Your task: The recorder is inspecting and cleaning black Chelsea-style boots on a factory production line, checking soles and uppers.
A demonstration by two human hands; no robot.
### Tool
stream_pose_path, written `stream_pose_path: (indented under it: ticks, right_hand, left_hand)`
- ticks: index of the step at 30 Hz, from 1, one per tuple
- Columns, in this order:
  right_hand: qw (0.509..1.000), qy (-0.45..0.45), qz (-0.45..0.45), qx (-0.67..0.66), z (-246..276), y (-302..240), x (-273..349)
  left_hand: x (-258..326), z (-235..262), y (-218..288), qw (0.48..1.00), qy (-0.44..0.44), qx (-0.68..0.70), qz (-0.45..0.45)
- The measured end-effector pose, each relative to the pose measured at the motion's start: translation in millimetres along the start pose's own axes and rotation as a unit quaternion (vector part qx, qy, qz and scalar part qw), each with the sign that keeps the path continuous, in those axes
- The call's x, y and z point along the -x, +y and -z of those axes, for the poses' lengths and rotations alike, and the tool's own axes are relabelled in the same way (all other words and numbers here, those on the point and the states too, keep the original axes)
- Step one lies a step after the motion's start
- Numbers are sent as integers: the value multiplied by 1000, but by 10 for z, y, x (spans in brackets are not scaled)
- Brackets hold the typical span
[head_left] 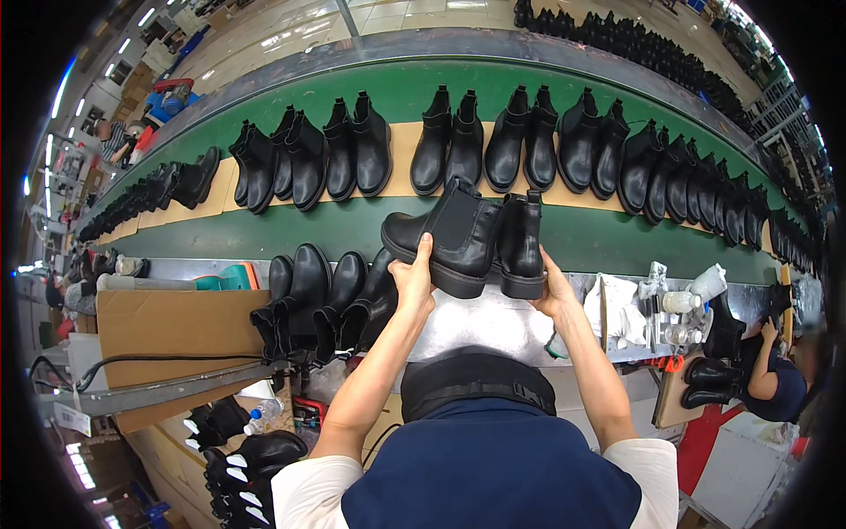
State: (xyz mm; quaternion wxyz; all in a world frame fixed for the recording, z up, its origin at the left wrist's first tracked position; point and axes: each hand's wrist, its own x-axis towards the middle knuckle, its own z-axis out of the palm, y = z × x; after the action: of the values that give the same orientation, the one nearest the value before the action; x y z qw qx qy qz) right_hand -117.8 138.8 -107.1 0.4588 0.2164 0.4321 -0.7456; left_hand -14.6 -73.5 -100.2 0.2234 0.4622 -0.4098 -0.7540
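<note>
A pair of black ankle boots with elastic side panels is held up in front of me, above the near edge of the green belt. My left hand point(412, 280) is closed on the left boot point(451, 231), whose toe points left with its side showing. Around the heel of the right boot point(521, 240) my right hand point(557, 286) is closed, and that boot's back faces me. The two boots stand side by side and seem to touch. Several more black boots point(310, 286) lie on the metal bench left of my left hand.
Long rows of black boots point(447, 145) stand on cardboard strips along the green belt point(344, 236). A cardboard panel point(176, 331) is at left. White cloths point(623, 309) and plastic bottles point(680, 302) sit at right. Another person point(775, 379) works at far right beside boots.
</note>
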Motion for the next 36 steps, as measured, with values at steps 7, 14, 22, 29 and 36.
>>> stream_pose_path:
  ticks: [7, 14, 22, 29, 36]
  right_hand:
    - [999, 30, -10, -21, -9, -47, 92]
    - [988, 80, 122, 43, -183, -52, 119]
    - [950, 182, 182, 176, 77, -19, -37]
    - [985, 30, 46, 162, 691, 354, -42]
    - [775, 200, 247, 547, 878, 382, 120]
  left_hand:
    - [115, 26, 186, 992, -91, 46, 80]
    - [108, 266, -29, 935, -184, 172, 249]
    - [562, 892, -440, 942, -181, 100, 263]
    - [665, 572, 621, 629, -381, -493, -464]
    - [492, 483, 988, 530, -561, -516, -372]
